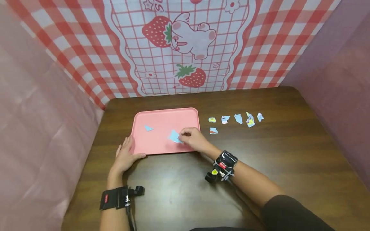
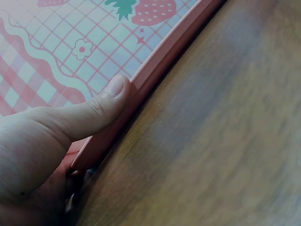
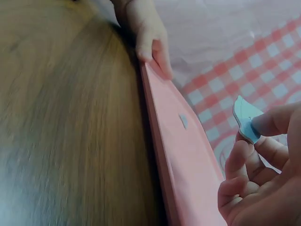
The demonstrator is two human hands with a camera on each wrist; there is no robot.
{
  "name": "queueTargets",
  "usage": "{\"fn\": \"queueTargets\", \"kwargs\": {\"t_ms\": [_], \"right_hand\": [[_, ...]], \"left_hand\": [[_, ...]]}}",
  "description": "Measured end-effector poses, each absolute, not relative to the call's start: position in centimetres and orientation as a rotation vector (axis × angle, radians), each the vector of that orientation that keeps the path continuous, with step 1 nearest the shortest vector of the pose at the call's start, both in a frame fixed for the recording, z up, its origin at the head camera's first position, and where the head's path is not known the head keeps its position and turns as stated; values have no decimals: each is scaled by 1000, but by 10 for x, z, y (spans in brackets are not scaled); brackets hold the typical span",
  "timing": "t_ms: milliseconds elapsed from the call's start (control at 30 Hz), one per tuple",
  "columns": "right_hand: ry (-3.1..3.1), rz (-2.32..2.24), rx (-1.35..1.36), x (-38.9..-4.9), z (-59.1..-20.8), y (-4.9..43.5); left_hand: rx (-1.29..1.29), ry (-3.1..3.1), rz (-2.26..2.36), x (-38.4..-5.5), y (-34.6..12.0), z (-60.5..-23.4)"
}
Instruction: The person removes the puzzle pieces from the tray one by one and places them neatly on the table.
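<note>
My right hand [image 1: 194, 139] pinches a light-blue irregular puzzle piece [image 1: 174, 136] between thumb and fingers, above the right part of a pink tray [image 1: 162, 117]. In the right wrist view the piece [image 3: 245, 117] appears tilted, with a pale cut edge. Another small blue piece [image 1: 148, 128] lies in the tray, towards its left side. My left hand [image 1: 125, 156] holds the tray's near left corner. Its thumb [image 2: 101, 106] lies against the front rim in the left wrist view, while the other fingers are along the left side and partly hidden.
Right of the tray, several printed pieces lie on the brown wooden table [image 1: 274, 154], among them a yellow one [image 1: 212, 120], a red-striped one [image 1: 213, 131] and a multicoloured one [image 1: 250, 120]. A checked strawberry cloth [image 1: 185, 41] hangs behind the table.
</note>
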State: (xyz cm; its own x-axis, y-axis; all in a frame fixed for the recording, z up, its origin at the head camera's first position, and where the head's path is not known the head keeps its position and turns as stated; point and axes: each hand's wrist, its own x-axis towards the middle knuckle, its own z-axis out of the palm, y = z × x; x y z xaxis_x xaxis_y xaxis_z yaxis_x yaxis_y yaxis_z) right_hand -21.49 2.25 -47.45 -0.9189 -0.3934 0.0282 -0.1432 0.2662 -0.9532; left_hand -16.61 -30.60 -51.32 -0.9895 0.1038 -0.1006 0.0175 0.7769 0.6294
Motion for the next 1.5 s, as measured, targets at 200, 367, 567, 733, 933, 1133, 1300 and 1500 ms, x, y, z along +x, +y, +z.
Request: {"fn": "queueTargets", "kwargs": {"t_ms": [200, 367, 567, 733, 933, 1133, 1300, 1500], "right_hand": [[2327, -1825, -401, -215, -481, 56], [2234, -1932, -297, -217, -487, 84], [2231, -1944, -233, -217, -493, 114], [2342, -1858, -275, -215, -498, 137], [2619, -1675, -309, -215, -503, 163], [2875, -1449, -284, -218, -506, 186], [3024, -1210, -269, -223, -509, 199], [3053, -1093, -233, -229, -507, 201]], "left_hand": [[100, 2845, 1008, -166, -304, -515], [104, 2855, 991, -167, -304, -513], [103, 2854, 992, -167, -305, -512], [96, 2852, 1000, -166, -305, -515], [96, 2853, 1002, -165, -304, -515], [101, 2863, 992, -165, -304, -516], [99, 2858, 1010, -163, -303, -517], [97, 2864, 1008, -163, -303, -516]]}}
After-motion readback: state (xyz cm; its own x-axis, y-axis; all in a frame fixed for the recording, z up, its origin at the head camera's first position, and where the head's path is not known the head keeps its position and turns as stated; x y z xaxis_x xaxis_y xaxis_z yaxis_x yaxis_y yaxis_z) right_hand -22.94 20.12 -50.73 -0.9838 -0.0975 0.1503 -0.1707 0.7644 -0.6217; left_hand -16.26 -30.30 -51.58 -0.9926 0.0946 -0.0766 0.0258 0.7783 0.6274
